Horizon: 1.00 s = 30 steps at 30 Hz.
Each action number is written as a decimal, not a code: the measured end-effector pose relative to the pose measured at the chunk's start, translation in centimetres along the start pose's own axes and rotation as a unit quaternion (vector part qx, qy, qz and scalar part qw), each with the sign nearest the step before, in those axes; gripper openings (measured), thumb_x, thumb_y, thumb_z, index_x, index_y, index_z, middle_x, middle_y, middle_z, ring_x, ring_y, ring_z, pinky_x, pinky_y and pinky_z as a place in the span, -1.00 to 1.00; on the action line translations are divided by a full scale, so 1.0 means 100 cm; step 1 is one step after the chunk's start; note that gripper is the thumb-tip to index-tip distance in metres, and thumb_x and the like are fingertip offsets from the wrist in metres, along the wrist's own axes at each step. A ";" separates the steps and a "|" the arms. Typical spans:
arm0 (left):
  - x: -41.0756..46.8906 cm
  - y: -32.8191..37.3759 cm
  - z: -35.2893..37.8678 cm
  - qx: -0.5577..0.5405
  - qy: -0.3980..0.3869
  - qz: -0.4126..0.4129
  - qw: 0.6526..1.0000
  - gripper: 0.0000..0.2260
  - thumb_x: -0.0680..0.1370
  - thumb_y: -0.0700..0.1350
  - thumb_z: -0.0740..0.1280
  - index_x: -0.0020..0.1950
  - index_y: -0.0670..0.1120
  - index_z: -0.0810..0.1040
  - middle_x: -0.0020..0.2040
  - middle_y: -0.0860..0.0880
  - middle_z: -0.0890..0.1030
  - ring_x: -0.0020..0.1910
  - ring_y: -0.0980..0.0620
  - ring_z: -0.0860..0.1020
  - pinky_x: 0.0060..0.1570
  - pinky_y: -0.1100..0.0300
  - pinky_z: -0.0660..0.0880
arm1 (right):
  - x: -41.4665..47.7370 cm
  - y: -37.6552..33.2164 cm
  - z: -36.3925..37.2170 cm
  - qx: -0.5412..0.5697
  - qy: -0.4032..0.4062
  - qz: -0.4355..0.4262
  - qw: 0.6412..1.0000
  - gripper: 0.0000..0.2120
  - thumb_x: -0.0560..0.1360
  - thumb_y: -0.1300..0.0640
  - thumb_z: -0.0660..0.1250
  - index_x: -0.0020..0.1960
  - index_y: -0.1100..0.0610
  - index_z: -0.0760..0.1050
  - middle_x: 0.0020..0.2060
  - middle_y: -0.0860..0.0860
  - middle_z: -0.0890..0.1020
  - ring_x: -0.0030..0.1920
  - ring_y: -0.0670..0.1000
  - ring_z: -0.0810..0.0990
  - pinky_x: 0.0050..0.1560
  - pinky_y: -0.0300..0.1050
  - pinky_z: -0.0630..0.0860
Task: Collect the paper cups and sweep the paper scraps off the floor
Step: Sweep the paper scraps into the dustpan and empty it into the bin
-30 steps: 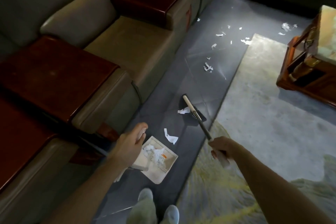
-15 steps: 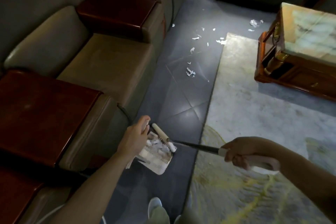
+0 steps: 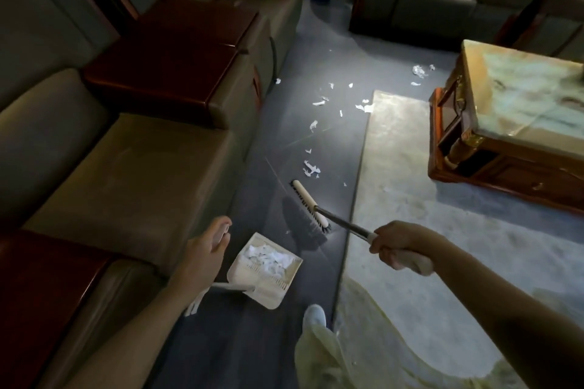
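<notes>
Dim room, glare on floor [image 3: 319, 139], soft focus, wide-angle edge bending

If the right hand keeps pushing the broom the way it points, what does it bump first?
Likely the sofa, after bare floor; the paper scraps sit right of that line.

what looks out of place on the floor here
Torn paper scraps litter the dark floor between the sofa and rug, with more near the coffee table, all beyond the broom. The dustpan holds a swept pile.
</notes>
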State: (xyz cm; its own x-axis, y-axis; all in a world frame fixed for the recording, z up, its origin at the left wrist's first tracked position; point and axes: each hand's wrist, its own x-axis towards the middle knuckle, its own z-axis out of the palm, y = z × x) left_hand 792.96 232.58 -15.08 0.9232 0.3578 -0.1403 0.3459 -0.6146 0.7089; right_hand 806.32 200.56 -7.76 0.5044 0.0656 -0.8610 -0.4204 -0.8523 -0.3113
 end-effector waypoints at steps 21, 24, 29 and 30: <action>0.318 0.081 0.031 0.053 -0.050 0.043 0.996 -0.86 0.61 -0.01 0.20 0.12 0.21 0.45 -0.43 0.16 0.36 -0.48 0.20 0.37 -0.48 0.44 0.29 | 0.239 -0.124 -0.173 -0.087 0.075 0.070 0.991 -0.77 0.52 0.07 0.27 -0.20 0.20 0.55 -0.29 0.06 0.59 -0.25 0.00 0.57 -0.27 -0.21 0.42; 0.328 0.078 0.022 0.056 -0.042 0.043 0.997 -0.87 0.60 -0.02 0.23 0.04 0.24 0.43 -0.45 0.11 0.37 -0.48 0.15 0.41 -0.49 0.37 0.31 | 0.246 -0.152 -0.168 -0.102 0.038 0.062 0.992 -0.71 0.51 0.09 0.24 -0.36 0.12 0.51 -0.37 0.00 0.56 -0.34 -0.06 0.53 -0.23 -0.20 0.44; 0.326 0.074 0.009 0.054 -0.051 0.027 0.997 -0.85 0.61 -0.05 0.22 0.08 0.21 0.43 -0.45 0.13 0.38 -0.51 0.15 0.42 -0.54 0.45 0.27 | 0.241 -0.181 -0.152 -0.167 0.011 0.065 0.984 -0.68 0.54 0.15 0.25 0.24 0.27 0.47 -0.02 0.12 0.58 -0.12 0.01 0.52 -0.11 -0.16 0.44; 0.320 0.073 0.007 0.058 -0.053 0.026 0.997 -0.85 0.61 -0.06 0.21 0.09 0.21 0.42 -0.44 0.14 0.38 -0.50 0.15 0.42 -0.54 0.45 0.27 | 0.236 -0.181 -0.147 -0.182 0.008 0.059 0.981 -0.66 0.54 0.16 0.25 0.27 0.27 0.44 0.05 0.13 0.58 -0.10 0.02 0.51 -0.10 -0.16 0.43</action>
State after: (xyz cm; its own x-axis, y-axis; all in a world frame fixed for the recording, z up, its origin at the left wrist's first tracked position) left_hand 825.14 239.06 -14.86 0.9508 0.2512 -0.1815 0.3084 -0.7094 0.6338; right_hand 836.89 209.92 -16.57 0.4815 -0.0507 -0.8750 -0.1805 -0.9827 -0.0424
